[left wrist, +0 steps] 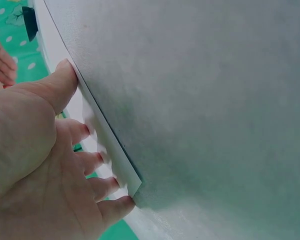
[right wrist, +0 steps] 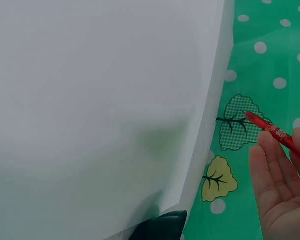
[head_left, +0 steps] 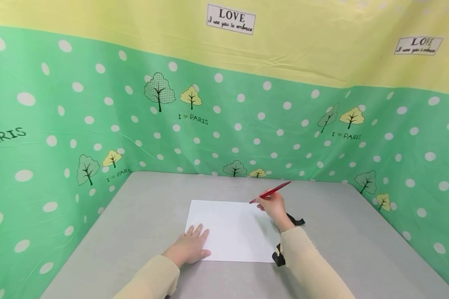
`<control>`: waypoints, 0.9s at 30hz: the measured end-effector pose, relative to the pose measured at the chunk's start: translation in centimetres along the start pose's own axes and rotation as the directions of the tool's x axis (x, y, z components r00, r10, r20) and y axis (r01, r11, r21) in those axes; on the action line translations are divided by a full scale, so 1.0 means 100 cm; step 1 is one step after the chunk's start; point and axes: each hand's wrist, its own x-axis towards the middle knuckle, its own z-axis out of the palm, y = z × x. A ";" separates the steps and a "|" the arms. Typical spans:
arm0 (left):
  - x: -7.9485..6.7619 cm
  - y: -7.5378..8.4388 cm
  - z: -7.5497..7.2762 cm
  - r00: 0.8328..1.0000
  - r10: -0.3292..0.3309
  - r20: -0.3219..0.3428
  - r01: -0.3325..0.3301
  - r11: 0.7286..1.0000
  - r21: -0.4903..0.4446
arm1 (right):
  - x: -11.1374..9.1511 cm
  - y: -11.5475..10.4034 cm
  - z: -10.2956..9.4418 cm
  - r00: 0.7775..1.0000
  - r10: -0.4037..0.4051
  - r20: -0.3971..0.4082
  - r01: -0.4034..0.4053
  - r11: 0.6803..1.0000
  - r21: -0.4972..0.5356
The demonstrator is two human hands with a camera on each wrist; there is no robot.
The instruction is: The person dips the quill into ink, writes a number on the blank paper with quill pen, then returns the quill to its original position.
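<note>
A blank sheet of white paper [head_left: 235, 232] lies on the grey table. My left hand [head_left: 190, 246] rests flat on its lower left part, fingers spread; in the left wrist view the thumb and fingers of the left hand [left wrist: 65, 150] lie along the paper's edge [left wrist: 107, 132]. Over the upper right corner of the sheet, my right hand [head_left: 275, 206] pinches a red pen [head_left: 275, 190]. The pen slants, its lower end pointing down and left toward the paper. The right wrist view shows the red pen [right wrist: 277, 134] between thumb and fingers, held up off the sheet.
The grey tabletop [head_left: 142, 216] extends around the paper. A black strap-like thing [head_left: 279, 256] shows beside the right forearm, partly hidden by the sleeve. A green and yellow printed cloth [head_left: 217, 104] hangs behind the table and along both sides.
</note>
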 end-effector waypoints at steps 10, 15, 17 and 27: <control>-0.008 0.006 -0.009 1.000 -0.016 0.013 0.016 1.000 -0.019 | 0.001 0.002 0.012 0.999 0.026 0.029 -0.026 1.000 -0.005; -0.011 0.009 -0.014 1.000 -0.022 0.014 0.023 1.000 -0.015 | 0.002 0.001 0.020 0.999 0.022 0.034 -0.021 1.000 -0.016; -0.012 0.009 -0.015 1.000 -0.022 0.014 0.022 1.000 -0.019 | 0.003 0.001 0.024 0.999 0.022 0.037 -0.021 1.000 -0.015; -0.011 0.008 -0.015 1.000 -0.007 0.005 0.008 1.000 -0.019 | 0.005 0.003 0.034 0.999 0.011 0.049 -0.009 0.999 -0.040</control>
